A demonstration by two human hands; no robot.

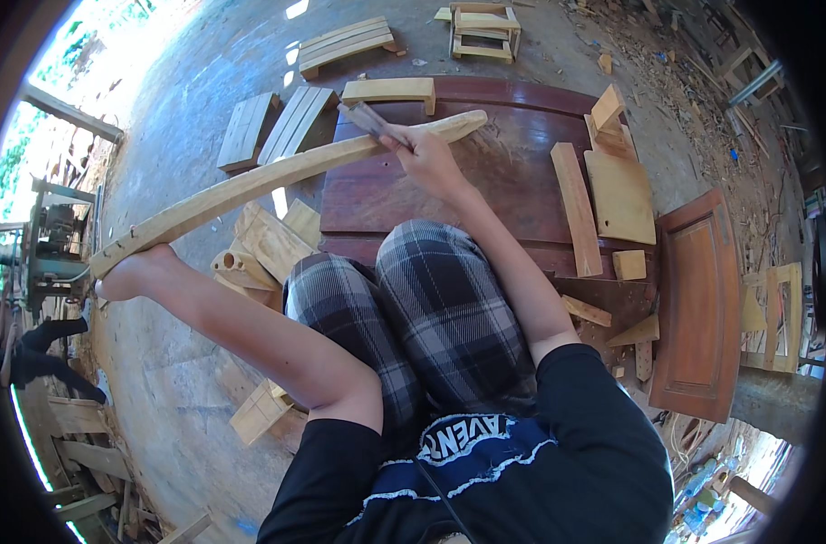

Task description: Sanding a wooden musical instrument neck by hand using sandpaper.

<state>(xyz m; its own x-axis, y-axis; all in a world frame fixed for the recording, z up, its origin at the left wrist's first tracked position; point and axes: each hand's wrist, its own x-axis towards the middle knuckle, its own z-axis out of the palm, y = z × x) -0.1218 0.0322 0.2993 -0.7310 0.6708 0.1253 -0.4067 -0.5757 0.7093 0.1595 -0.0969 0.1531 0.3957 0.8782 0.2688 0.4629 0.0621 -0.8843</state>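
Note:
A long, slightly curved wooden bar point(270, 175) slants across in front of me. My left hand point(137, 268) holds its near-left end from below, close to several nails or pegs that stick out of the wood. Its rounded far end reaches over a dark red wooden panel point(379, 194). My right hand point(426, 160) lies over the bar near that far end, gripping a flat greyish strip point(368, 121) that crosses the bar. Whether the strip is folded sandpaper or a tool, I cannot tell. The fingers of my left hand are mostly hidden.
Slatted wooden pieces point(297, 126) and a small wooden frame point(484, 32) sit beyond the panel. Wood blocks point(576, 207) and a flat board point(620, 194) lie at right, beside a brown panelled door point(699, 306). Offcuts point(266, 238) lie by my knees. Another person's legs point(52, 347) show far left.

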